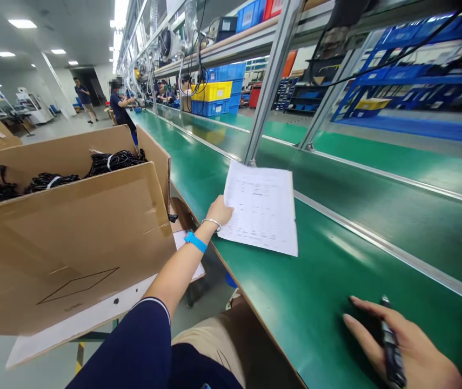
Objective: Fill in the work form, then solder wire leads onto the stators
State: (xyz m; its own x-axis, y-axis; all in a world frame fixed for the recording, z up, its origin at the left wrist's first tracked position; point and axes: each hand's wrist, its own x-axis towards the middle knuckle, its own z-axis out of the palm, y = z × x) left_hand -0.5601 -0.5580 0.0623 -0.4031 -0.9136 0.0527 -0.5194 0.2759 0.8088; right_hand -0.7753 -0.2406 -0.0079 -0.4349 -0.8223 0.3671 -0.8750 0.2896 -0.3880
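My left hand (219, 212) grips the left edge of a thin stack of printed sheets (261, 210), with the thumb on top. The sheets carry a table of faint lines and lie over the green bench top (279, 302); I cannot tell whether they rest fully on it. At the lower right, my right hand (417, 346) is low over the bench, thumb and index finger apart. A dark pen (393, 354) with a silvery end is held in that hand, lying across it. Part of the right hand is cut off by the frame's edge.
On the left stands an open cardboard box (93, 237) holding bundles of black cables (115, 161). A metal upright (271, 81) rises from the bench behind the sheets. Yellow and blue bins (212, 92) stand farther back. One co-worker (121, 105) stands along the bench.
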